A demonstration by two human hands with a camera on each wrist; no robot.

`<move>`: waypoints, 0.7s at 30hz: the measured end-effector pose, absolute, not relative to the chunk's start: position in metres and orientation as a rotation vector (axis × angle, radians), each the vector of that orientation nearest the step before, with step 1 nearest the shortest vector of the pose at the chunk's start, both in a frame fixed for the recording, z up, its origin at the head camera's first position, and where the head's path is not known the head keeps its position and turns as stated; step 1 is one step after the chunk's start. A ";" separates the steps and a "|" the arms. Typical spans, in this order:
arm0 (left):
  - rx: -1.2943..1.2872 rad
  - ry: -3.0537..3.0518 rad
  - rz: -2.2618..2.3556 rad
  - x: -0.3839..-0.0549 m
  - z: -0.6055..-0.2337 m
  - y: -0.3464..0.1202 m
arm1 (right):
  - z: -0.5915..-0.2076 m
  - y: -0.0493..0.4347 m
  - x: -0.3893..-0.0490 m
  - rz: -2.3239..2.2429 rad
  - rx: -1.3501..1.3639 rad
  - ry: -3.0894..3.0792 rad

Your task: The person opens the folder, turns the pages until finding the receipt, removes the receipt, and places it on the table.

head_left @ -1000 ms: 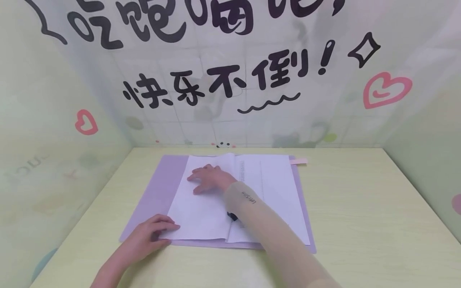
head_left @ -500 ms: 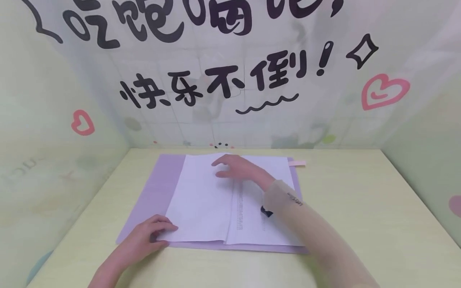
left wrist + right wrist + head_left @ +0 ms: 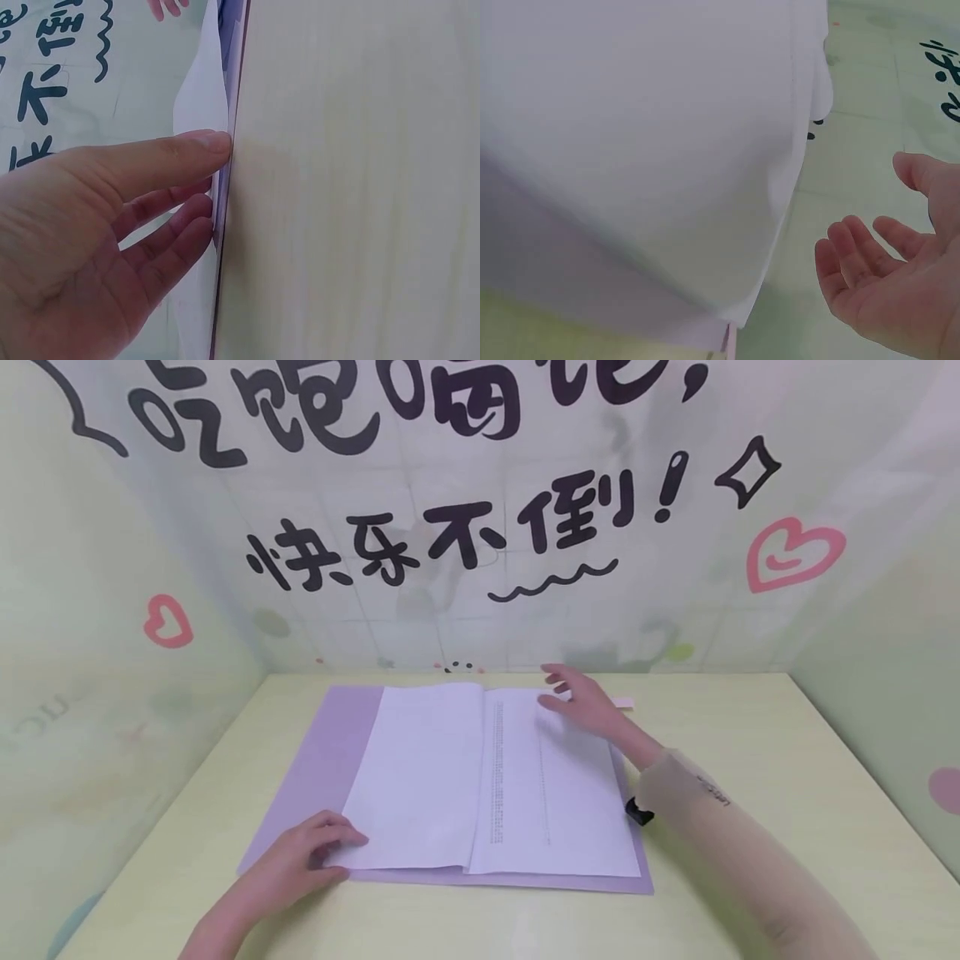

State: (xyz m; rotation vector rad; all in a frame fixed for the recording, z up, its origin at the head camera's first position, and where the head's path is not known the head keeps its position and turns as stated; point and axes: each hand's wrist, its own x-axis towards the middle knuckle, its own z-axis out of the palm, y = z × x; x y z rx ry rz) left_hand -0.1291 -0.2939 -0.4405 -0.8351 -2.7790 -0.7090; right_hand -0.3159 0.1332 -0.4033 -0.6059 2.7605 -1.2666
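Note:
A purple folder (image 3: 341,722) lies spread on the table, holding white sheets. Its left page (image 3: 420,777) looks blank; the right page (image 3: 585,810) carries a column of small print and a dotted line. My left hand (image 3: 303,860) rests at the lower left corner of the left page. In the left wrist view that hand's thumb (image 3: 187,154) touches the bottom edge of the folder and paper, the other fingers loosely bent beside it. Over the top right of the right page hovers my right hand (image 3: 588,703), holding nothing, its fingers loosely bent.
A pink tab (image 3: 625,702) sticks out at the folder's upper right. Pale wood table (image 3: 750,793) surrounds the folder. A printed wall (image 3: 375,627) rises behind, with side walls left and right. A black device (image 3: 640,811) sits by the right cuff.
My right hand has lifted from the left page and moved right across the spread, to above the right page's top. The left hand stays at the lower left corner.

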 end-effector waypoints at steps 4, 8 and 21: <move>-0.864 -2.773 -0.718 -0.131 -0.440 -0.293 | -0.410 0.160 -0.313 -1.263 -0.517 2.786; -0.857 -2.776 -0.727 -0.130 -0.439 -0.294 | -0.420 0.180 -0.314 -1.191 -0.464 2.789; -0.883 -2.765 -0.730 -0.134 -0.440 -0.293 | -0.428 0.212 -0.321 -0.969 -0.507 2.702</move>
